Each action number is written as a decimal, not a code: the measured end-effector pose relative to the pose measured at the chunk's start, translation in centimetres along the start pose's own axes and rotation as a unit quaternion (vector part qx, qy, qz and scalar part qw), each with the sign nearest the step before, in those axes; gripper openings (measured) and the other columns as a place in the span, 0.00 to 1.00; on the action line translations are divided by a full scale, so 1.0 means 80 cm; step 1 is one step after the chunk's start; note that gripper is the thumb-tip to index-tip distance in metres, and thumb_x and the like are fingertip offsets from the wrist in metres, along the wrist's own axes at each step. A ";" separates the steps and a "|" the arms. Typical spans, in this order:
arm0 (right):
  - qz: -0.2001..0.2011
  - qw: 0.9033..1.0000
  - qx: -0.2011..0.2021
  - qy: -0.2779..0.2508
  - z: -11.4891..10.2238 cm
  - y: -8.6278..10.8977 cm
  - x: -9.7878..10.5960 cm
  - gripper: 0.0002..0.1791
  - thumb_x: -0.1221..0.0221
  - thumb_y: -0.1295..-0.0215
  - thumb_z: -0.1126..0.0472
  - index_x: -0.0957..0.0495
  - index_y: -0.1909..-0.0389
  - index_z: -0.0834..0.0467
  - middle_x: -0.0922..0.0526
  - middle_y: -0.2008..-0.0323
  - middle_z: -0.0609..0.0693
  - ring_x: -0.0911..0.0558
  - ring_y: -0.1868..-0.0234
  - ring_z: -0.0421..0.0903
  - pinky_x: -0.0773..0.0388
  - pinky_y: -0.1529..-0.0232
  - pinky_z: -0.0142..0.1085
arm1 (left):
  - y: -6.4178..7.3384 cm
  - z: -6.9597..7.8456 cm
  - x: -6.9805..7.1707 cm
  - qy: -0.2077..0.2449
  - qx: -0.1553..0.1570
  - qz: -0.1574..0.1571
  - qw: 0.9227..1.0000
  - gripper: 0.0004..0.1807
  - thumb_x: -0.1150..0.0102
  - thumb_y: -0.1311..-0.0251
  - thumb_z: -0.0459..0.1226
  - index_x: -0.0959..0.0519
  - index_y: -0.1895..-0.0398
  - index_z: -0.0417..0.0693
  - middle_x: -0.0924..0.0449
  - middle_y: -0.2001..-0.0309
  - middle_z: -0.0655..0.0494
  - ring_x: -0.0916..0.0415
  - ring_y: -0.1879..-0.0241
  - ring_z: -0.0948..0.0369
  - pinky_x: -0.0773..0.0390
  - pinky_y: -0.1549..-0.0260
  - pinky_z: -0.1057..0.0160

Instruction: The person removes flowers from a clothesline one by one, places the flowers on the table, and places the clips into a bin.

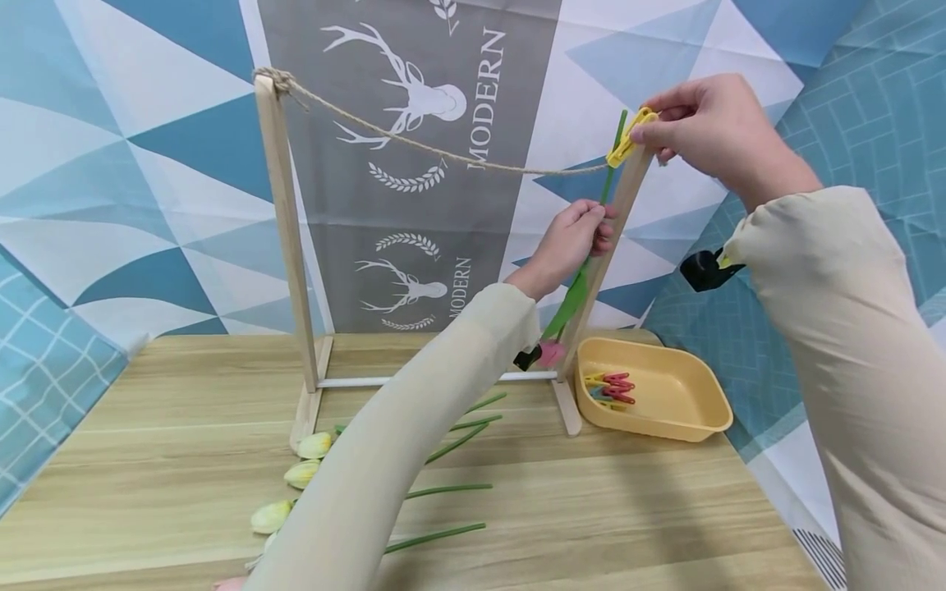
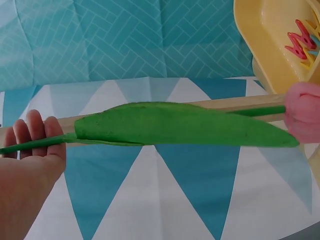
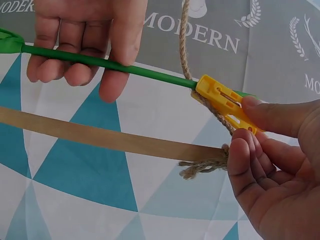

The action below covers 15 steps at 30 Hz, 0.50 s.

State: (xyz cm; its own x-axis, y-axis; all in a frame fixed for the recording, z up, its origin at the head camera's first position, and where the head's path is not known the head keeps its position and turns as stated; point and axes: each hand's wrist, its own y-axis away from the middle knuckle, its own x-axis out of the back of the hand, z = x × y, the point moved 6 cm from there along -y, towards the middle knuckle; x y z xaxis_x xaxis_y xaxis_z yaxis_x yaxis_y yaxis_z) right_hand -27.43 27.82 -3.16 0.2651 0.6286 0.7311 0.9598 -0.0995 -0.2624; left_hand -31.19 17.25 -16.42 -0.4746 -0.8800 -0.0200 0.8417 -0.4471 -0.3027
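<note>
In the head view a pink artificial tulip (image 1: 550, 355) hangs head down by the frame's right post (image 1: 621, 197). My left hand (image 1: 569, 238) holds its green stem between thumb and fingers, and the long leaf (image 2: 175, 125) hangs below that hand. With thumb and fingers my right hand (image 1: 713, 127) pinches a yellow clothespin (image 3: 220, 95) beside the top of the post. The clothespin's jaws sit across the stem and the twine (image 3: 185, 47), close to the stem's cut end. Knotted twine ends (image 3: 202, 167) show at the post top.
Twine runs to the left wooden post (image 1: 284, 222). Several white-yellow tulips (image 1: 303, 474) lie on the wooden table (image 1: 591, 509), partly behind my left sleeve. A yellow basin (image 1: 680, 390) with several coloured clothespins (image 1: 612, 387) stands right of the frame. A patterned cloth hangs behind.
</note>
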 end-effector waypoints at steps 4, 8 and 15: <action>0.008 1.000 0.005 -0.008 0.000 0.000 0.000 0.34 0.40 0.43 0.44 0.30 0.39 0.58 0.25 0.67 0.35 0.25 0.67 0.36 0.29 0.66 0.19 | 0.002 0.001 0.002 -0.006 -0.007 -0.006 1.000 0.18 0.67 0.26 0.41 0.30 0.50 0.37 0.35 0.71 0.55 0.32 0.72 0.63 0.28 0.68 0.74; 0.005 0.998 0.015 -0.054 0.002 0.001 -0.001 0.30 0.37 0.46 0.45 0.26 0.45 0.58 0.22 0.67 0.37 0.23 0.68 0.36 0.28 0.66 0.19 | 0.004 0.002 0.003 -0.031 -0.004 -0.010 0.999 0.18 0.68 0.26 0.42 0.30 0.50 0.40 0.37 0.72 0.55 0.35 0.73 0.63 0.29 0.68 0.73; -0.012 0.981 0.017 -0.191 0.004 0.001 -0.005 0.24 0.32 0.51 0.49 0.24 0.57 0.58 0.19 0.67 0.45 0.21 0.74 0.38 0.23 0.70 0.21 | 0.003 0.005 0.003 -0.070 -0.005 -0.016 0.997 0.17 0.70 0.26 0.42 0.32 0.51 0.42 0.37 0.70 0.54 0.37 0.74 0.63 0.32 0.71 0.73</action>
State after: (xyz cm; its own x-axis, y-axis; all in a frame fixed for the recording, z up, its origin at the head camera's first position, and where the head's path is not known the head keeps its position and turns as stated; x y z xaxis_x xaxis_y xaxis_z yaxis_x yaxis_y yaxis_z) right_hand -27.45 27.81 -3.66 0.1819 0.8746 0.4494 0.9603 -0.0596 -0.2727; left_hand -30.97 16.87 -16.11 -0.4608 -0.8789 0.1231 0.8231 -0.4751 -0.3112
